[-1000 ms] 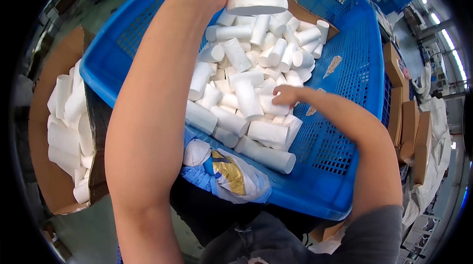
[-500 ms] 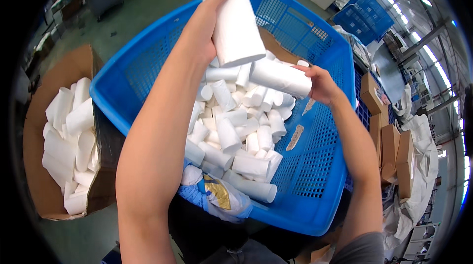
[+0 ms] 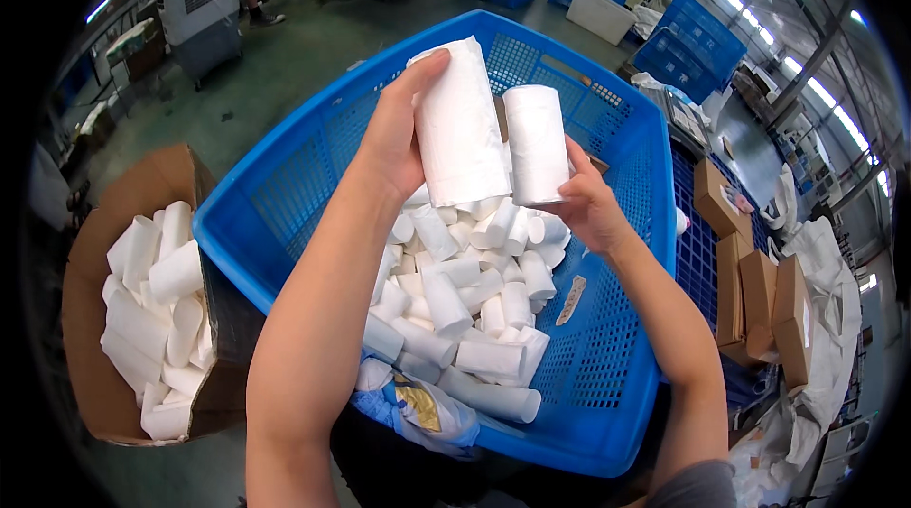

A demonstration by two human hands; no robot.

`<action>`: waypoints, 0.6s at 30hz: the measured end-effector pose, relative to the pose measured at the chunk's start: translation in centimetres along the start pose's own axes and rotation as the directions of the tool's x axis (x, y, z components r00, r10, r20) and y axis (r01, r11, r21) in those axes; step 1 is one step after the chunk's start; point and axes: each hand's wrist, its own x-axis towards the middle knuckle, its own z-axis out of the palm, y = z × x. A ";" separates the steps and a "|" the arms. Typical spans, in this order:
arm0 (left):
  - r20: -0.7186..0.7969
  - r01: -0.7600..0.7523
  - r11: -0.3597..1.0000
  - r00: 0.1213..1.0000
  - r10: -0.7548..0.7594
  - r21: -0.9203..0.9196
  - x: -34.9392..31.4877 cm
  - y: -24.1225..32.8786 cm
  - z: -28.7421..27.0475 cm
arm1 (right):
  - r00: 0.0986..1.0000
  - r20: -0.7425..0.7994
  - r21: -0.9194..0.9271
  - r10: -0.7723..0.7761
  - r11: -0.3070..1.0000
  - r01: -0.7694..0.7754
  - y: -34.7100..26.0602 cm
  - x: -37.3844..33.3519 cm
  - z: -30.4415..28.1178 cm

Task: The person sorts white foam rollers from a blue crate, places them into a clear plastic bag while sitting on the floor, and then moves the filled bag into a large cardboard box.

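My left hand (image 3: 397, 133) is closed around a large white paper roll (image 3: 462, 129), thumb over its upper edge. The smaller white paper roll (image 3: 537, 147) stands upright in my right hand (image 3: 590, 204), gripped at its right side. Both rolls are side by side, close together, above a large blue plastic basket (image 3: 569, 446). Heaped in the basket beneath them are many white rolls (image 3: 446, 304), mostly of the smaller size. My hands partly hide the far part of the heap.
At the left stands an open cardboard box (image 3: 90, 337) with white rolls inside. A crumpled blue-and-white plastic bag (image 3: 418, 404) hangs on the basket's near edge. Brown cartons (image 3: 759, 304) and white sheeting (image 3: 826, 290) lie at the right. Blue crates (image 3: 688, 48) stand farther back.
Both rolls are lower in view. The smaller roll has turned from lying sideways to upright, beside the large one, which has also straightened. The view has tilted slightly upward.
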 end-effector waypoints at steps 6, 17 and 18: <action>0.132 -0.005 1.000 0.991 0.007 -0.016 -0.2 -1.1 0.8 | 0.984 0.046 -0.144 -0.172 0.974 0.177 0.5 -0.5 1.5; 0.326 -0.088 0.908 0.944 -0.056 0.410 -1.3 -2.1 0.9 | 0.967 0.236 -0.286 -0.092 0.945 0.160 5.8 0.0 0.9; 0.328 -0.134 0.899 0.945 -0.012 0.418 -2.0 -1.8 0.6 | 0.966 0.258 -0.440 0.016 0.892 0.103 7.7 0.4 1.0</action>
